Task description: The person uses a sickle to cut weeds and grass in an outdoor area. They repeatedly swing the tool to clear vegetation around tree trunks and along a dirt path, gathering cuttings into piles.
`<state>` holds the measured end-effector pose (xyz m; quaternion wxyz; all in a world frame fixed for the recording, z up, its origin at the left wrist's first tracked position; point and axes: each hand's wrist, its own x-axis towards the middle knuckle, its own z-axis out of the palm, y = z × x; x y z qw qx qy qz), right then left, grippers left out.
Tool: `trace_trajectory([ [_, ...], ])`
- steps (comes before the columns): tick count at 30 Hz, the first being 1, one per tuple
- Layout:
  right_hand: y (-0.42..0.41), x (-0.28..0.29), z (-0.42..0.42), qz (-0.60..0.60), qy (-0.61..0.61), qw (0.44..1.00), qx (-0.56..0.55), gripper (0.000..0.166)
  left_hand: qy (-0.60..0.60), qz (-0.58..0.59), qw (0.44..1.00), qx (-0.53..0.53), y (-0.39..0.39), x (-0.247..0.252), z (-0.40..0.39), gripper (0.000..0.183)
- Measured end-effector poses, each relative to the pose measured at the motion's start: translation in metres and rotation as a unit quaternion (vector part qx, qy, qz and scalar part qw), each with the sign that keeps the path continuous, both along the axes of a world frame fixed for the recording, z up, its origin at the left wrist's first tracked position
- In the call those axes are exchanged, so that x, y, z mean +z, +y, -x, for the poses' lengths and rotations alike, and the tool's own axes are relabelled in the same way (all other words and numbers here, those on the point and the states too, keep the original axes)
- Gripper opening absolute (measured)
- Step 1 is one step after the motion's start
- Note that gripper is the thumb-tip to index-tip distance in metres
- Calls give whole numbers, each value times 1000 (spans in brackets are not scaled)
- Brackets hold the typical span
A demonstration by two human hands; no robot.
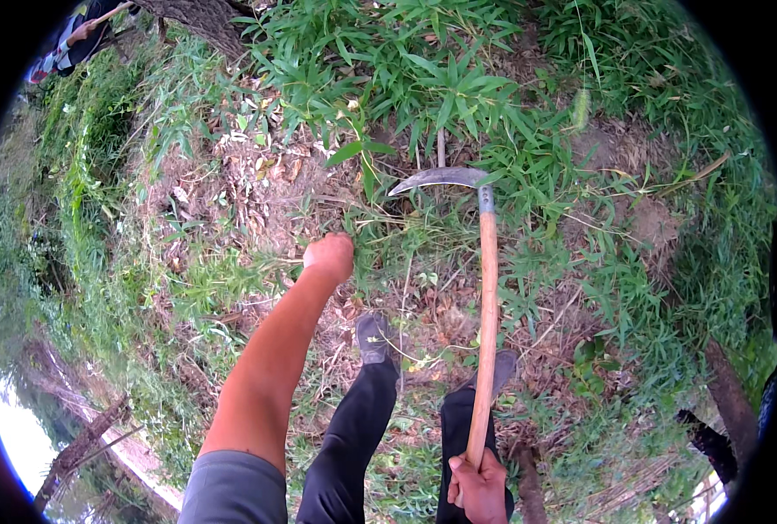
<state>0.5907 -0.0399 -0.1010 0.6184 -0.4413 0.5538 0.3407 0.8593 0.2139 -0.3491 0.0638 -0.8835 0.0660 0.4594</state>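
Note:
My right hand (481, 488) grips the lower end of a long wooden handle (488, 288). At the handle's top, a metal socket with rivets carries the curved sickle blade (442, 175), its tip pointing left. The blade lies just over the base of leafy green plants (454, 92), and one leaf overlaps it. My left hand (330, 257) is closed in a fist low over the ground, left of and below the blade tip. Thin plant stems (289, 262) stick out from this fist on its left, with leaves at their ends. The fingers' undersides are hidden.
My shoes (374, 335) stand on soil with dry leaves and stubble. A tree trunk (198, 25) rises at the top. Another person (77, 36) holds a stick-like handle at upper left. A fallen branch (80, 452) lies lower left, and a trunk (730, 399) stands at right.

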Motion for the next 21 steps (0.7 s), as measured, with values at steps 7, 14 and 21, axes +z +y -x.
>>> trace_trajectory([
  [7, -8, 5, 16, 51, 39, 989, 132, 22, -63, 38, 997, 36, -8, -2, 45, 27],
  [14, -28, 60, 26, 102, 48, 990, 87, 12, 48, 72, 996, 33, 9, 26, 115, 29],
  [21, -7, 14, 11, 62, 11, 995, 77, 19, -36, 61, 997, -25, 9, 27, 73, 33],
])
